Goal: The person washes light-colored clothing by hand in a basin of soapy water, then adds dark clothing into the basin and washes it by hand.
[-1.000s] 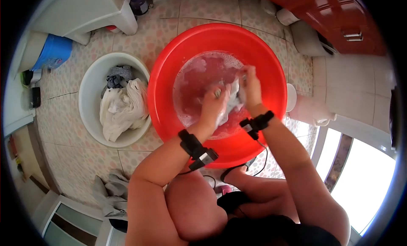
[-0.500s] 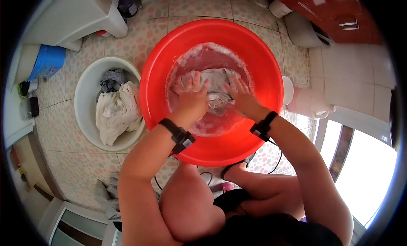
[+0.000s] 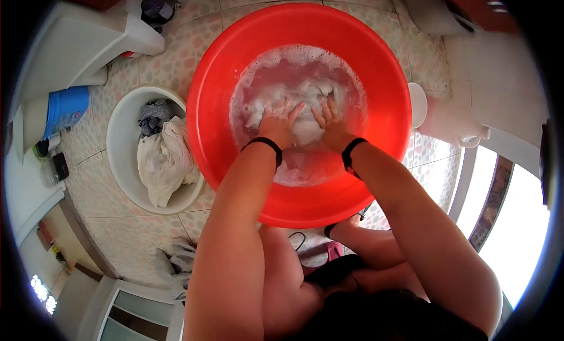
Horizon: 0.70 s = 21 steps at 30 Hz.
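White furniture point(image 3: 82, 41) stands toward ten o'clock, a blue container point(image 3: 66, 110) at half past nine, a dark purple container point(image 3: 157, 9) near eleven. A red cabinet point(image 3: 479, 7) shows toward two, a pale pink jug point(image 3: 445, 120) at half past two, patterned floor tiles point(image 3: 120, 241) at eight.

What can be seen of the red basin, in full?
The red basin is wide and round, smooth, plastic-looking, with a rolled-looking rim. It stands upright on the tiled floor, close beside the white tub; whether they touch is unclear. Inside lie cloudy water edged with foam and a pale cloth, under the left hand and right hand.
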Tool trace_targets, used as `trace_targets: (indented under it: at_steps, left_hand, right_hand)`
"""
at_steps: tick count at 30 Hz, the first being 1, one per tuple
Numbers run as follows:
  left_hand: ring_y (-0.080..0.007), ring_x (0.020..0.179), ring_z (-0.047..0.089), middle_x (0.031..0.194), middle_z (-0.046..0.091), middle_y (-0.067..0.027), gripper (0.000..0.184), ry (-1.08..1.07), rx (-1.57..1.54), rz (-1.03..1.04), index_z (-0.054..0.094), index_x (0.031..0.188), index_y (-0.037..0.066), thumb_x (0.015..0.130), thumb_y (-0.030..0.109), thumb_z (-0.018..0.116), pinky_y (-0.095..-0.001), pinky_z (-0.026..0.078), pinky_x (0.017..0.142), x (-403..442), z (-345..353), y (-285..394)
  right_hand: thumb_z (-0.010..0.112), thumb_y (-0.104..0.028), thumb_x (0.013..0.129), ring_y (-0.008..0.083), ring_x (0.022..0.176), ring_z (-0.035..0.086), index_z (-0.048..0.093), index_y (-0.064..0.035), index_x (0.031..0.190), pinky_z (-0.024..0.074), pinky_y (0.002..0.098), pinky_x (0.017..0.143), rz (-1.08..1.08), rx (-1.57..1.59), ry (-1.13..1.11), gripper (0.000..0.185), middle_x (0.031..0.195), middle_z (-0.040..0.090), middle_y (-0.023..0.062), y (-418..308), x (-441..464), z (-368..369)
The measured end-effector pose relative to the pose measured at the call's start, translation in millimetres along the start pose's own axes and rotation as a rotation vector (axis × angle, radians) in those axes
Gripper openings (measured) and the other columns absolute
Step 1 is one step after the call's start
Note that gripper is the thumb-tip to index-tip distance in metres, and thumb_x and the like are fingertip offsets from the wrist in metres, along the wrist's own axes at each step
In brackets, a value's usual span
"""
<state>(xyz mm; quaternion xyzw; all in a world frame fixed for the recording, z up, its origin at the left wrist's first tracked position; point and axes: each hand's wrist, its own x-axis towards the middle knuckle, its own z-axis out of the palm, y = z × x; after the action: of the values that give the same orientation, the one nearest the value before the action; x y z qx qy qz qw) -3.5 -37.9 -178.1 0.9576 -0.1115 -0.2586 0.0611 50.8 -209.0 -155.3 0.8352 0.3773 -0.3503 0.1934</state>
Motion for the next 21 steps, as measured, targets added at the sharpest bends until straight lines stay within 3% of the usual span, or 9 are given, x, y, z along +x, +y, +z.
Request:
trace_targets:
  at_steps: [2, 4, 6, 8, 10, 14, 18, 20, 21]
  left_hand:
    - [-0.0269, 0.130, 0.024, 0.140, 0.028, -0.0111, 0.070, 0.076, -0.039, -0.015, 0.022, 0.138, 0.018, 0.079, 0.039, 0.052, -0.0515, 0.012, 0.102, 0, 6, -2]
    - [-0.0217, 0.108, 0.053, 0.126, 0.048, -0.0129, 0.053, -0.408, 0.050, 0.081, 0.045, 0.127, 0.014, 0.079, 0.032, 0.053, -0.0433, 0.029, 0.097, 7, -6, -5]
    - [-0.0233, 0.105, 0.055, 0.120, 0.052, -0.0129, 0.044, -0.207, -0.312, -0.160, 0.052, 0.119, 0.013, 0.079, 0.030, 0.053, -0.0413, 0.034, 0.092, 9, 30, -5]
    - [-0.0248, 0.102, 0.056, 0.114, 0.057, -0.0129, 0.037, 0.021, -0.671, -0.388, 0.058, 0.112, 0.012, 0.079, 0.028, 0.052, -0.0392, 0.039, 0.088, 11, 21, -6]
    - [-0.0280, 0.098, 0.058, 0.109, 0.059, -0.0127, 0.032, -0.469, -0.049, 0.079, 0.060, 0.108, 0.011, 0.079, 0.023, 0.053, -0.0372, 0.044, 0.082, 5, -31, -5]
    - [-0.0278, 0.109, 0.048, 0.116, 0.054, -0.0109, 0.028, 0.219, -0.259, 0.091, 0.063, 0.102, 0.011, 0.075, 0.015, 0.055, -0.0410, 0.034, 0.092, -16, -35, -11]
    - [-0.0283, 0.108, 0.046, 0.114, 0.053, -0.0102, 0.025, 0.223, -0.378, 0.128, 0.064, 0.096, 0.012, 0.073, 0.020, 0.059, -0.0413, 0.033, 0.093, -24, -40, -21]
    - [-0.0295, 0.106, 0.048, 0.111, 0.055, -0.0116, 0.027, 0.239, -0.442, 0.100, 0.063, 0.099, 0.011, 0.073, 0.021, 0.059, -0.0409, 0.036, 0.091, -24, -39, -22]
    - [-0.0307, 0.103, 0.049, 0.108, 0.056, -0.0129, 0.030, 0.243, -0.500, 0.085, 0.061, 0.101, 0.010, 0.074, 0.022, 0.059, -0.0406, 0.038, 0.088, -25, -43, -21]
  right_hand:
    - [0.049, -0.031, 0.084, 0.0350, 0.127, 0.027, 0.017, -0.0106, 0.140, 0.0293, 0.0466, 0.098, -0.109, 0.555, 0.305, 0.068, 0.139, 0.021, 0.0230, 11, 6, 29]
    - [0.050, -0.027, 0.082, 0.0344, 0.117, 0.039, 0.027, -0.0089, 0.135, 0.0345, 0.0443, 0.093, -0.162, 0.597, 0.432, 0.061, 0.128, 0.036, 0.0227, 20, 39, 107]
    - [0.051, -0.023, 0.081, 0.0337, 0.106, 0.052, 0.036, -0.0073, 0.131, 0.0396, 0.0421, 0.088, -0.222, 0.621, 0.577, 0.055, 0.116, 0.051, 0.0223, 21, 46, 103]
    - [0.054, -0.020, 0.078, 0.0317, 0.088, 0.060, 0.048, -0.0077, 0.120, 0.0416, 0.0434, 0.084, 0.020, 0.166, -0.143, 0.043, 0.090, 0.062, 0.0134, 8, 19, 21]
    - [0.055, -0.020, 0.078, 0.0311, 0.089, 0.059, 0.048, -0.0084, 0.119, 0.0413, 0.0428, 0.085, 0.009, 0.241, -0.097, 0.043, 0.093, 0.061, 0.0126, 12, 5, -3]
    - [0.057, -0.022, 0.081, 0.0304, 0.093, 0.056, 0.049, -0.0079, 0.117, 0.0403, 0.0420, 0.087, -0.323, 0.115, 0.446, 0.040, 0.102, 0.059, 0.0126, 42, -8, 3]
    - [0.055, -0.017, 0.083, 0.0252, 0.095, 0.056, 0.051, -0.0061, 0.114, 0.0428, 0.0369, 0.085, -0.687, -0.073, 0.685, 0.033, 0.102, 0.058, 0.0117, 67, -12, -17]
    - [0.052, -0.011, 0.084, 0.0191, 0.093, 0.055, 0.054, -0.0052, 0.110, 0.0423, 0.0298, 0.085, -0.166, 1.187, 0.182, 0.026, 0.093, 0.058, 0.0078, 67, -28, -34]
    - [0.052, -0.011, 0.084, 0.0191, 0.093, 0.055, 0.054, -0.0052, 0.110, 0.0423, 0.0298, 0.085, -0.170, 1.176, 0.180, 0.026, 0.093, 0.058, 0.0078, 69, -30, -36]
